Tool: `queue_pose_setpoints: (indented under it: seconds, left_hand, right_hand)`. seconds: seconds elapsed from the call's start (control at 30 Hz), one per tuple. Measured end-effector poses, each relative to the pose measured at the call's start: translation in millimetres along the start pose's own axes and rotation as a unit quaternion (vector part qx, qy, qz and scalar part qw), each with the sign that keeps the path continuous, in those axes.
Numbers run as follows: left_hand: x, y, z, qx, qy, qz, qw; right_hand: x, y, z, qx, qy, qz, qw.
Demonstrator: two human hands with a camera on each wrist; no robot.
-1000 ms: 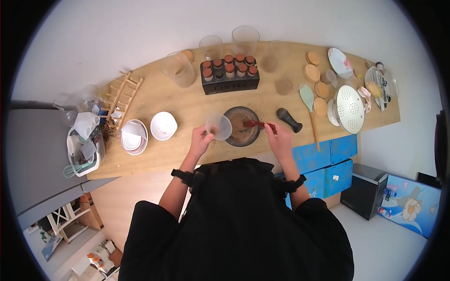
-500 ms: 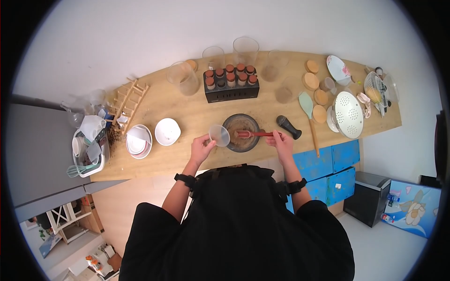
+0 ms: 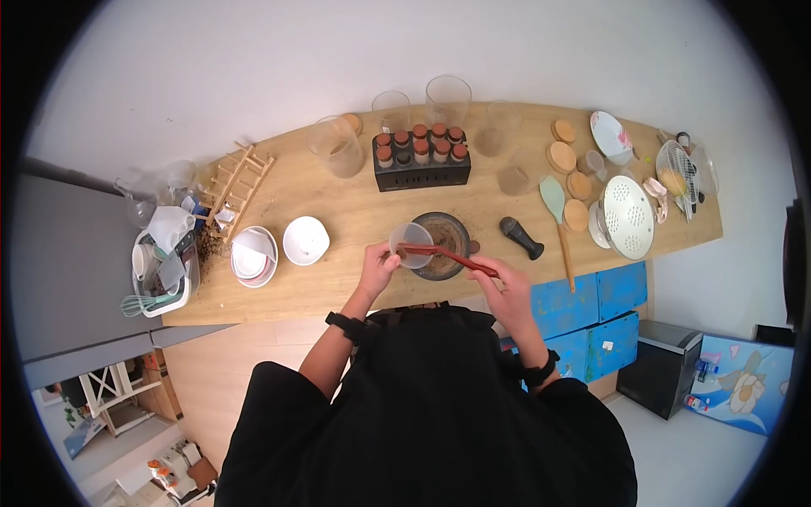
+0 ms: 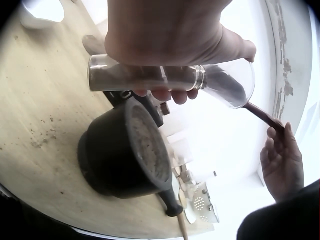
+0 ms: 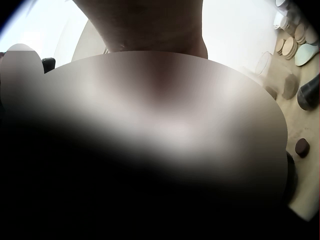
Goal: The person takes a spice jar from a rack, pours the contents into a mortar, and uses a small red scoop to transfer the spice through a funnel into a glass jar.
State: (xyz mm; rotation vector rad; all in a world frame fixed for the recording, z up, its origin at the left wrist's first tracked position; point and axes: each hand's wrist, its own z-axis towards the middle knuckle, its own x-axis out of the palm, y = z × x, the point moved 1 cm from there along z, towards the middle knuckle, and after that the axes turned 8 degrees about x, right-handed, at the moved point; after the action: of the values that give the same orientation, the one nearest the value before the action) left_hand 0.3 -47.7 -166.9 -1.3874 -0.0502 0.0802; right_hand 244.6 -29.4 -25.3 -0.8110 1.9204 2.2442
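My left hand [image 3: 378, 269] grips a clear glass vial [image 4: 127, 79] of brown powder, lying nearly level in the left wrist view. A translucent funnel [image 3: 411, 231] sits in the vial's mouth. With my right hand [image 3: 508, 294] I hold the handle of a dark red spoon-like utensil [image 3: 463, 260]; its head is inside the funnel with brown powder around it. Just beside and below is a dark mortar [image 4: 107, 155] with brown powder in it. A black pestle [image 3: 521, 238] lies to the right. The right wrist view is mostly blocked by a blurred surface.
Behind the mortar stands a black rack [image 3: 422, 176] of red-capped vials, one slot vacant. Glass jars [image 3: 336, 148], white bowls [image 3: 306, 241], a green spatula [image 3: 553, 198], wooden lids [image 3: 561, 157] and a white colander [image 3: 627, 218] surround the work area. Spilled powder lies by the mortar.
My right hand has lifted the red utensil out of the mortar and moved it left into the funnel. My left hand has brought the funnel and vial right, over the mortar's edge.
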Motion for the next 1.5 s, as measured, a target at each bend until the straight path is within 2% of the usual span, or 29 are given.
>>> queue_pose_setpoints:
  seconds: [0.07,0.1,0.17,0.2,0.27,0.4,0.5,0.57,0.6,0.67,0.7,0.77,0.9,0.97,1.0,1.07,1.1,1.13,1.17,1.37,1.5]
  left_hand:
    - [6.1,-12.4,2.7,-0.009,-0.02,-0.112,0.994]
    - [7.4,-15.6,5.9,-0.008,-0.021,-0.112,0.993]
    - [9.0,-17.4,10.6,-0.119,0.005,-0.338,0.934]
    - [7.5,-16.5,9.5,-0.118,0.004,-0.337,0.934]
    - [6.1,-11.6,8.5,-0.081,0.024,-0.235,0.968]
    - [3.1,-2.3,11.4,-0.115,-0.002,-0.274,0.955]
    - [1.3,0.4,11.8,-0.096,0.011,-0.208,0.973]
    - [-2.2,5.4,11.5,-0.095,-0.012,-0.177,0.98]
    - [-3.4,6.4,12.1,-0.094,-0.011,-0.177,0.98]
    - [-6.7,7.1,10.7,-0.106,-0.013,-0.206,0.973]
    - [-8.9,8.0,10.0,-0.107,-0.014,-0.205,0.973]
    - [-13.3,9.2,8.7,-0.1,0.021,-0.202,0.974]
    - [-19.6,5.4,-0.4,-0.112,0.034,-0.145,0.983]
    - [-22.2,6.8,-4.8,-0.116,0.057,-0.065,0.99]
    - [-22.9,7.8,-7.4,-0.118,0.055,-0.064,0.989]
    - [-23.7,9.1,-10.0,-0.159,0.04,0.035,0.986]
    - [-24.9,10.2,-10.5,-0.16,0.041,0.035,0.986]
    - [-27.2,10.9,-10.7,-0.163,0.061,0.069,0.982]
    - [-28.7,11.9,-10.6,-0.166,0.08,0.103,0.977]
    - [-28.9,13.4,-13.1,-0.163,0.041,0.081,0.982]
    - [-30.7,18.2,-12.8,-0.155,0.039,0.121,0.98]
  right_hand:
    - [-4.5,-2.6,-4.8,0.018,-0.05,0.048,0.997]
    - [-6.7,-3.6,-5.0,0.017,-0.048,0.047,0.998]
    - [-11.6,-6.8,-6.3,0.06,-0.109,0.183,0.975]
    - [-11.6,-7.6,-5.0,0.059,-0.108,0.184,0.975]
    - [-12.7,-11.0,-0.8,0.073,-0.141,0.22,0.963]
    - [-12.3,-20.5,3.2,0.098,-0.151,0.191,0.965]
    - [-8.5,-30.7,7.2,0.117,-0.185,0.185,0.958]
    - [-1.5,-50.0,12.2,0.089,-0.143,0.041,0.985]
    - [2.7,-59.1,15.2,0.088,-0.144,0.041,0.985]
    - [13.5,-71.9,21.1,0.004,-0.099,-0.076,0.992]
    - [17.8,-76.6,24.1,0.004,-0.098,-0.076,0.992]
    - [25.1,-79.5,29.2,-0.048,-0.068,-0.129,0.988]
    - [24.4,-86.3,29.1,-0.045,-0.009,-0.127,0.991]
    - [23.6,-96.6,28.7,0.053,-0.059,-0.086,0.993]
    - [23.6,-100.4,27.8,0.054,-0.057,-0.085,0.993]
    - [21.7,-101.1,29.5,0.134,-0.043,-0.052,0.989]
    - [23.0,-107.4,30.3,0.135,-0.044,-0.053,0.988]
    - [26.4,-116.4,31.8,0.215,-0.048,0.056,0.974]
    - [28.6,-124.6,31.8,0.29,-0.051,0.164,0.942]
    - [25.0,-137.3,25.3,0.356,-0.046,0.249,0.9]
    - [19.6,-141.8,20.1,0.361,-0.064,0.307,0.878]
